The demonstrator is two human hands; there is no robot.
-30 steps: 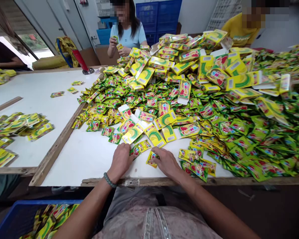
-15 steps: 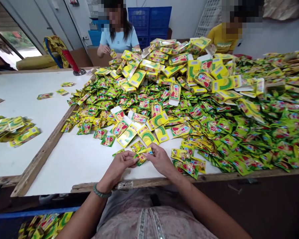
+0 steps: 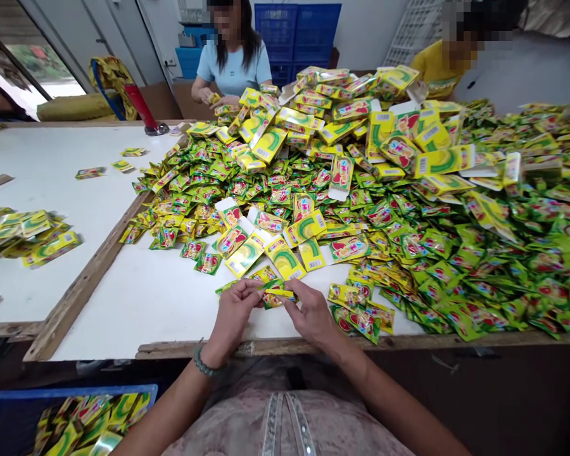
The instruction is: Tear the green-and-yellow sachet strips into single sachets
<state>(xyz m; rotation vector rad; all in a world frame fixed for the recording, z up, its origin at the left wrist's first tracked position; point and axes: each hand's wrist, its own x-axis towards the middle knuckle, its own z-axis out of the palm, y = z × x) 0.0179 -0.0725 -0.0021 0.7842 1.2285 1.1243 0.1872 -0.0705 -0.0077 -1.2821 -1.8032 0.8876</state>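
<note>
A small yellow packet [image 3: 280, 292] is pinched between my two hands above the near edge of the table. Seen almost edge-on, it shows as a thin yellow strip. My left hand [image 3: 232, 310] has its fingertips closed on the left end, and my right hand [image 3: 312, 311] grips the right end between thumb and fingers. Green sachets lie just under and behind the fingers, partly hidden by them. Past these are several flat yellow cartons [image 3: 285, 259] with open white flaps. Close to my right hand lies a small group of sachets [image 3: 361, 320].
A large heap of green sachets [image 3: 437, 253] spreads right, with yellow cartons [image 3: 266, 144] piled on top. Wooden strips [image 3: 95, 272] edge the white table [image 3: 137, 304]. A blue crate [image 3: 9, 405] of cartons sits below left. Two people [image 3: 232, 63] are across the table.
Both hands still hold the yellow packet, which has turned from a slanted, face-showing position to nearly level and edge-on. The view has shifted slightly. The co-worker in light blue has moved their hands.
</note>
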